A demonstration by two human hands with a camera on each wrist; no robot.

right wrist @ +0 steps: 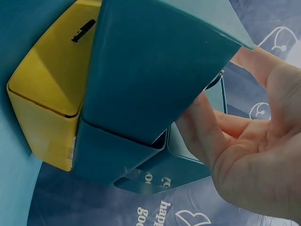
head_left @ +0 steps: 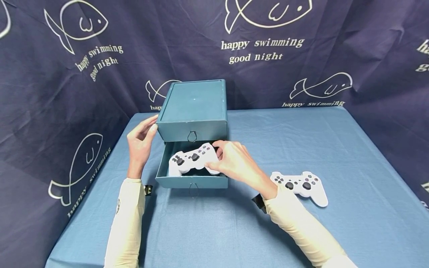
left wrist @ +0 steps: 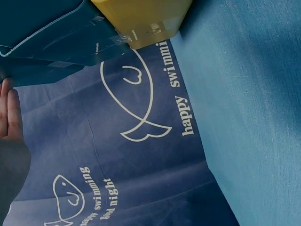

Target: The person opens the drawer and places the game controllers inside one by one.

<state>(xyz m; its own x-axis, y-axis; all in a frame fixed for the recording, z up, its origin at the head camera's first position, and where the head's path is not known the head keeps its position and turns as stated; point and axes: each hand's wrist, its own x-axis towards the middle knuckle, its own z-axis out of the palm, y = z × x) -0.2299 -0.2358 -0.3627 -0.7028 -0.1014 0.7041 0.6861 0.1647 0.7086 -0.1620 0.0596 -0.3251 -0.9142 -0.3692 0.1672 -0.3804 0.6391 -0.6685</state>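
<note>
In the head view a white game controller (head_left: 187,159) with dark thumbsticks lies tilted in the pulled-out lower drawer (head_left: 181,182) of a teal drawer unit (head_left: 194,102). My right hand (head_left: 236,160) holds its right grip, thumb over the near side and fingers at the far side. That controller is hidden from both wrist views. At the unit's left front corner, my left hand (head_left: 140,143) rests with thumb near the front edge and straight fingers (left wrist: 13,113) against the side. A second white game controller (head_left: 306,184) lies on the table, partly covered by my right forearm.
Beneath the teal drawers sits a yellow drawer box (right wrist: 51,89), out of sight in the head view. Wire loop pulls (head_left: 192,136) hang on the drawer fronts. Dark blue fish-print cloth (head_left: 261,82) stands behind and beside the blue-covered table (head_left: 214,230).
</note>
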